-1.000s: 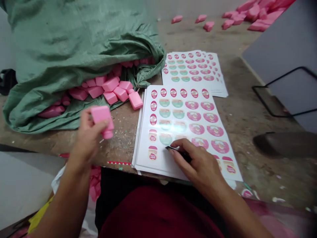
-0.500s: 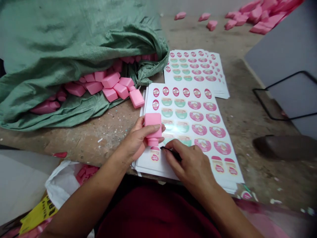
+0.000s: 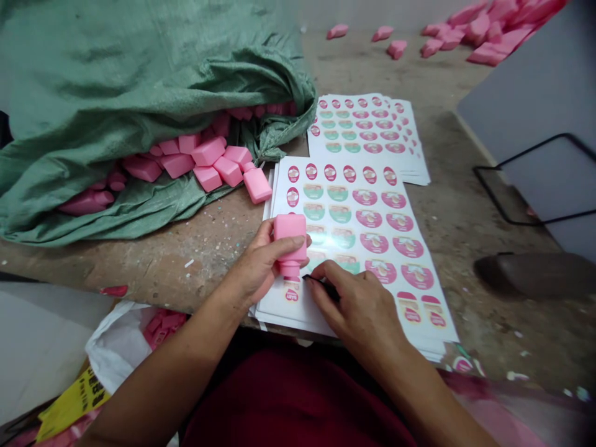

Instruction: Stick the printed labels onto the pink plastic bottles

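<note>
Now the left hand (image 3: 261,267) has moved in from over the worktop, carrying a pink plastic bottle (image 3: 290,243) over the near-left part of the stacked sticker sheets (image 3: 367,248), cap pointing toward the person. Whether the cap touches the paper is hard to tell. The thumb lies across the bottle's flat face, with the other fingers curled behind it, mostly hidden. On the right hand (image 3: 358,307), the fingers (image 3: 333,271) are pressed together, pinching a thin black tool (image 3: 322,286) whose kind they hide. Its tip sits on the glossy sheet beside a small pink label (image 3: 291,293). Farther left, matte pink bottles (image 3: 208,155) spill from a woven green sack (image 3: 139,81) onto the scarred, paint-flecked worktop (image 3: 172,267).
</note>
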Action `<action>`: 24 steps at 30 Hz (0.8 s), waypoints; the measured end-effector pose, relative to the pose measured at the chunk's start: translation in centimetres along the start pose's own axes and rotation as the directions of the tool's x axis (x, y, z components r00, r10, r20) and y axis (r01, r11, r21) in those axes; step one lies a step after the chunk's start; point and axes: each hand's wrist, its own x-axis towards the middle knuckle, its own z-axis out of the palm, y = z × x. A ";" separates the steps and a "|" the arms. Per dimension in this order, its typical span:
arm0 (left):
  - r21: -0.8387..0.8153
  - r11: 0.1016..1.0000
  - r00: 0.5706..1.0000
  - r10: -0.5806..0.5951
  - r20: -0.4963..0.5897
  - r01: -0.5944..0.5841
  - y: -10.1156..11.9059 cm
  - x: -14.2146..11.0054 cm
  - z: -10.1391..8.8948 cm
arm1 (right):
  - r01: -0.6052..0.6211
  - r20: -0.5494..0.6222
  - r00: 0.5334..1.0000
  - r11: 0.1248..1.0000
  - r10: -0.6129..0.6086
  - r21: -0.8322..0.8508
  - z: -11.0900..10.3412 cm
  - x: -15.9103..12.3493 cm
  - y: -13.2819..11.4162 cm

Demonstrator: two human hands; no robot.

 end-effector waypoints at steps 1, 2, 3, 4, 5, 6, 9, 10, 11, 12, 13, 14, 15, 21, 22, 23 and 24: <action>-0.001 1.000 1.000 0.004 0.003 -0.004 -0.1 0.0 0.0 | -0.004 0.011 1.000 1.000 0.004 0.011 0.0 0.0 0.0; -0.003 1.000 1.000 0.007 0.006 -0.007 -0.1 0.1 -0.1 | -0.012 0.023 1.000 1.000 0.011 0.027 0.0 0.1 0.1; -0.006 1.000 1.000 0.008 0.008 -0.008 -0.1 0.1 -0.1 | -0.020 0.037 0.999 0.999 0.018 0.050 0.1 0.1 0.2; -0.008 1.000 1.000 0.008 0.009 -0.008 -0.1 0.1 -0.1 | -0.032 0.051 0.998 0.997 0.029 0.076 0.1 0.1 0.3; -0.011 1.000 1.000 0.006 0.009 -0.006 -0.1 0.1 -0.1 | -0.046 0.062 0.997 0.994 0.040 0.103 0.1 0.0 0.5; -0.015 1.000 1.000 0.004 0.007 -0.004 -0.1 0.1 -0.1 | -0.062 0.072 0.996 0.990 0.053 0.125 0.1 0.0 0.6; -0.029 1.000 1.000 0.006 -0.005 -0.007 0.0 0.1 -0.1 | -0.077 0.064 0.996 0.989 0.069 0.127 0.0 -0.2 0.7; -0.033 0.999 1.000 0.011 -0.008 -0.011 0.0 0.0 -0.1 | -0.066 0.046 0.997 0.993 0.061 0.102 0.0 -0.3 0.7; -0.037 0.999 1.000 0.015 -0.009 -0.015 0.0 0.0 -0.1 | -0.048 0.027 0.999 0.996 0.046 0.073 0.0 -0.3 0.6; -0.039 0.999 1.000 0.019 -0.008 -0.019 0.0 0.0 -0.1 | -0.027 0.010 1.000 0.999 0.027 0.045 0.0 -0.3 0.4; -0.040 0.999 1.000 0.021 -0.006 -0.021 0.0 0.1 -0.1 | -0.006 -0.006 1.000 1.000 0.006 0.025 0.1 -0.2 0.3; -0.042 0.999 1.000 0.023 -0.004 -0.023 -0.1 0.1 -0.2 | 0.012 -0.019 1.000 1.000 -0.012 0.011 0.2 -0.2 0.2; -0.044 0.999 1.000 0.024 -0.003 -0.024 -0.1 0.1 -0.2 | 0.024 -0.028 0.999 1.000 -0.024 -0.003 0.3 0.0 0.1; -0.080 0.996 1.000 0.030 -0.004 -0.031 -0.3 0.2 -0.2 | -0.106 0.027 0.994 0.986 0.104 0.124 0.5 0.6 0.2; -0.079 0.996 0.999 0.036 -0.011 -0.036 -0.3 0.1 -0.1 | -0.160 0.070 0.987 0.959 0.148 0.235 0.3 0.6 0.3; -0.076 0.996 0.999 0.040 -0.018 -0.041 -0.3 0.1 -0.1 | -0.218 0.117 0.975 0.908 0.188 0.357 0.0 0.6 0.4; -0.069 0.997 0.999 0.041 -0.025 -0.043 -0.3 0.1 0.0 | -0.270 0.161 0.962 0.839 0.219 0.472 -0.3 0.5 0.6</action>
